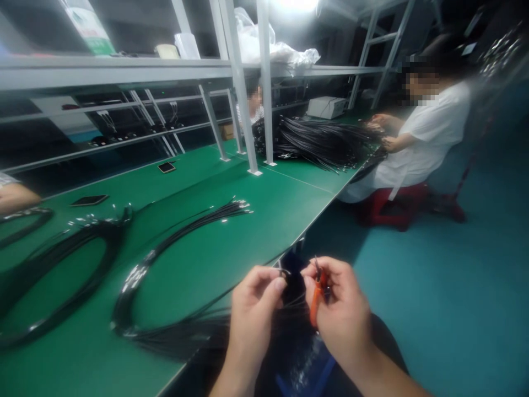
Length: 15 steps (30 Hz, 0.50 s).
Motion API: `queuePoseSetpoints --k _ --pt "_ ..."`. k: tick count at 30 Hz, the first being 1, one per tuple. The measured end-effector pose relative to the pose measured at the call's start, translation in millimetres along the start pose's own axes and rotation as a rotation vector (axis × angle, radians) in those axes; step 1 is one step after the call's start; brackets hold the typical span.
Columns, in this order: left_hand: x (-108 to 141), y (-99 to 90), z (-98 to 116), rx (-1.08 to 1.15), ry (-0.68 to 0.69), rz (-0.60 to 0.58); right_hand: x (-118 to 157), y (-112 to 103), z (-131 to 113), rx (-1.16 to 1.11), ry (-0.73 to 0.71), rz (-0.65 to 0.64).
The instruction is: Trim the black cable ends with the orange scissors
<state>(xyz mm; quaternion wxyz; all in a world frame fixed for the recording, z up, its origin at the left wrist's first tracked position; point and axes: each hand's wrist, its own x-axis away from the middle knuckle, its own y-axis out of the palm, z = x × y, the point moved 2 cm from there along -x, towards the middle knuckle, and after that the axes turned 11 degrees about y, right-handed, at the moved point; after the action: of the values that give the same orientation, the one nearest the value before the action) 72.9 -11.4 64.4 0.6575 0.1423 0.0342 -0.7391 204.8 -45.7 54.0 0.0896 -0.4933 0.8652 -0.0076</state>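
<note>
My left hand (258, 295) is closed in a pinch on the end of a thin black cable, just past the table's front edge. Close to its right, my right hand (339, 298) is wrapped round small cutters with orange handles (316, 303), their dark tips pointing up. The two hands do not touch. Whether the right fingertips also pinch something small is too blurred to tell. A curved bundle of black cables (124, 309) lies on the green table (273, 207), its loose ends running toward my lap.
Another looped cable bundle (103, 259) lies at the left, near a dark phone (88, 200) and a person's arm (16, 197). White posts (243, 110) hold up a shelf (124, 69). A person in white (433, 132) sits at the right beside a large cable pile (322, 140).
</note>
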Motion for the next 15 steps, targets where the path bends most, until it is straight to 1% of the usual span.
queuePoseSetpoints --k 2,4,8,10,12,15 --pt "-2.4 -3.3 -2.2 0.021 0.003 0.008 4.0 -4.5 -1.6 -0.014 0.042 -0.056" --pt "-4.9 -5.4 -3.8 0.031 0.015 0.016 10.1 -6.6 -6.7 -0.076 0.155 -0.177" --pt "-7.3 -5.8 -5.1 0.031 0.058 0.038 19.5 -4.5 -17.1 -0.308 0.540 -0.429" --pt "-6.7 -5.6 -5.4 0.033 0.087 0.052 19.7 -2.5 -18.8 -0.378 0.676 -0.515" --pt "-5.3 -5.5 -5.5 0.032 0.108 0.061 18.0 -1.0 -17.5 -0.399 0.748 -0.568" --pt "-2.9 -4.0 -5.2 0.019 0.098 0.043 15.8 1.4 -11.8 -0.426 0.764 -0.574"
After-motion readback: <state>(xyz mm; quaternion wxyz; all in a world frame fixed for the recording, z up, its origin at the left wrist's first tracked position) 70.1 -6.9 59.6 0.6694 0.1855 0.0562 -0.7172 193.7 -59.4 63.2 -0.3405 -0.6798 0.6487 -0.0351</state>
